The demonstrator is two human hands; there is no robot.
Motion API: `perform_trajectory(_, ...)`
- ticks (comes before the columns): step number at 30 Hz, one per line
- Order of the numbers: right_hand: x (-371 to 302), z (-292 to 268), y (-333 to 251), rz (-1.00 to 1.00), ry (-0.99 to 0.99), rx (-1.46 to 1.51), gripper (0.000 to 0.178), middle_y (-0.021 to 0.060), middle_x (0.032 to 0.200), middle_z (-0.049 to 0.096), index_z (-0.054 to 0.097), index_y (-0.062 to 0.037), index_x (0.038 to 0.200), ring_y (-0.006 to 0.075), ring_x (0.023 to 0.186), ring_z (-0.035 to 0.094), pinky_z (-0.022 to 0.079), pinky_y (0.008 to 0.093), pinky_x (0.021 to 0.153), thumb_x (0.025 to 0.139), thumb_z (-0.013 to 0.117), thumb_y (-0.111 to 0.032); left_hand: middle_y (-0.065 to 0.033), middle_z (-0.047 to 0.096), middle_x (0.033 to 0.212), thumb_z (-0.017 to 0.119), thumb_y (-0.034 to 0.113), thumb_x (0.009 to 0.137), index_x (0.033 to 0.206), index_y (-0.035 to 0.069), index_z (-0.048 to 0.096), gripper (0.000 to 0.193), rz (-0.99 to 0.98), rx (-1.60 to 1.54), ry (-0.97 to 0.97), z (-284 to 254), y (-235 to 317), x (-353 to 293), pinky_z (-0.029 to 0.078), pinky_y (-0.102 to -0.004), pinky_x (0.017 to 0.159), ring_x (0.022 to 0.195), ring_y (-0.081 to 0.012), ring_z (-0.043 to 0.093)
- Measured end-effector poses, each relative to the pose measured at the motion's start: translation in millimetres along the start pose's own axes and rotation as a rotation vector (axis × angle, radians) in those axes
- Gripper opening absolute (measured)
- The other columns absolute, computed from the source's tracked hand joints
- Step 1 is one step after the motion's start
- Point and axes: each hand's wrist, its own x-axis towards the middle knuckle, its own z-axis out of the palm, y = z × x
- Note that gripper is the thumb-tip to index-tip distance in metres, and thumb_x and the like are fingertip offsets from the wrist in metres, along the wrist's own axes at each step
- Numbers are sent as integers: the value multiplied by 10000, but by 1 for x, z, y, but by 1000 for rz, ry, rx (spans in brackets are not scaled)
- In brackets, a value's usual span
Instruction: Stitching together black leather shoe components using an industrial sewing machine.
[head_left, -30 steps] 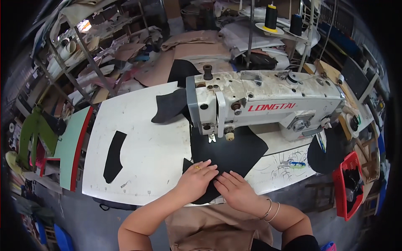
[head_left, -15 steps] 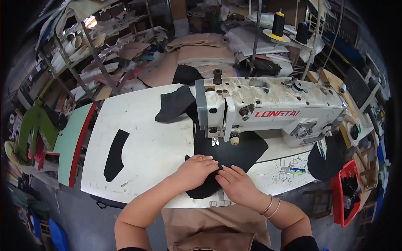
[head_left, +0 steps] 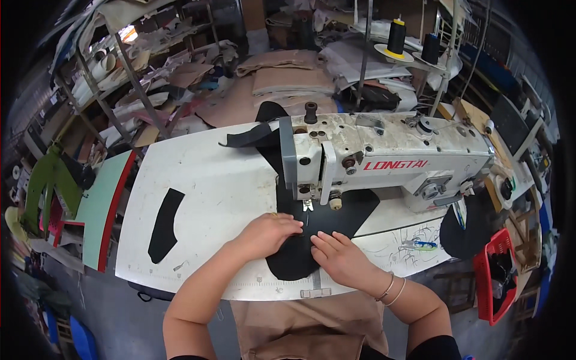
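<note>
A black fabric piece (head_left: 291, 264) lies under the presser foot (head_left: 308, 204) of a white sewing machine (head_left: 390, 150). A short seam or slit line shows on it just in front of the foot. My left hand (head_left: 273, 234) rests on the fabric left of that line, fingers extended close together. To the right and slightly nearer, my right hand (head_left: 342, 257) lies on the same fabric, its fingers bent a little and the thumb partly tucked under. A gap of fabric separates the hands. Behind the machine head, a dark flap (head_left: 249, 137) of material stands folded up.
A curved black piece (head_left: 166, 225) lies left on the white table (head_left: 210, 180). A small blue-green tool (head_left: 423, 245) rests right of my hands. A red basket (head_left: 495, 279) hangs off the right side. Thread cones (head_left: 396, 37) stand behind the machine. A green device (head_left: 45, 186) is far left.
My hands have drawn apart, the left one moving left and slightly away from me. The fabric beneath has shifted away from me, and the flap behind the machine head has folded up.
</note>
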Motion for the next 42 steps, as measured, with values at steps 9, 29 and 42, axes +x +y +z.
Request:
perform_trajectory(9, -4, -5, 5, 5, -78, -11, 276, 123, 1210, 565, 589, -44, 1043, 254, 1165, 517, 391, 405, 972, 784, 544, -130, -38, 633, 1139, 549, 62, 772, 1033, 104, 645, 281, 130, 264, -106, 12, 11, 0, 423, -353, 957, 1126, -232, 558)
perform_trajectory(29, 16, 4, 32, -17, -25, -6, 157, 116, 1125, 611, 587, -52, 909, 252, 1104, 549, 400, 409, 939, 785, 547, -140, 23, 645, 1109, 536, 121, 792, 985, 136, 662, 231, 135, 321, -66, 7, -9, 17, 446, -324, 925, 1075, -208, 580)
perform_trajectory(42, 17, 6, 43, -29, -7, -32, 142, 97, 1108, 619, 592, -59, 892, 254, 1077, 555, 393, 422, 944, 776, 549, -129, 52, 639, 1091, 596, 35, 703, 1004, 164, 649, 332, 224, 356, 88, 18, -17, 15, 495, -294, 855, 1024, -191, 592)
